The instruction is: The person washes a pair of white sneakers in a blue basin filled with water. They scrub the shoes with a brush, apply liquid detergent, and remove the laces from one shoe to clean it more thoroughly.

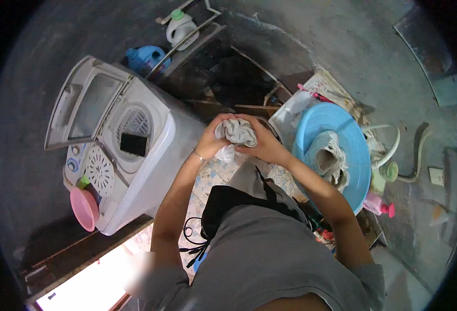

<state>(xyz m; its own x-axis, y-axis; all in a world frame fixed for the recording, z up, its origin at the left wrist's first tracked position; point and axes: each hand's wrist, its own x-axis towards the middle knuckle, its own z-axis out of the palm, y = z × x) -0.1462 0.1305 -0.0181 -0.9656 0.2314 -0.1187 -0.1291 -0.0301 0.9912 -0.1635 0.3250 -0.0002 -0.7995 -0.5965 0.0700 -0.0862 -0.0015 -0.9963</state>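
Note:
Both hands hold a crumpled off-white cloth point(237, 131) in front of my body, at the middle of the head view. My left hand point(209, 141) is wrapped round its left side, with a thin bracelet at the wrist. My right hand point(266, 144) grips it from the right, fingers curled over the top. A white fold hangs below the bundle between the hands; I cannot tell what kind of cloth it is. Right of my right hand, a blue basin point(362, 155) holds wet-looking, light-coloured shoes point(326, 158).
A white washing machine point(174, 142) stands at left, its lid point(86, 106) raised. On it lie a black phone point(133, 145) and a pink bowl point(84, 209). Blue point(146, 58) and white point(181, 30) jugs sit behind. A pink bottle point(376, 203) stands beside the basin.

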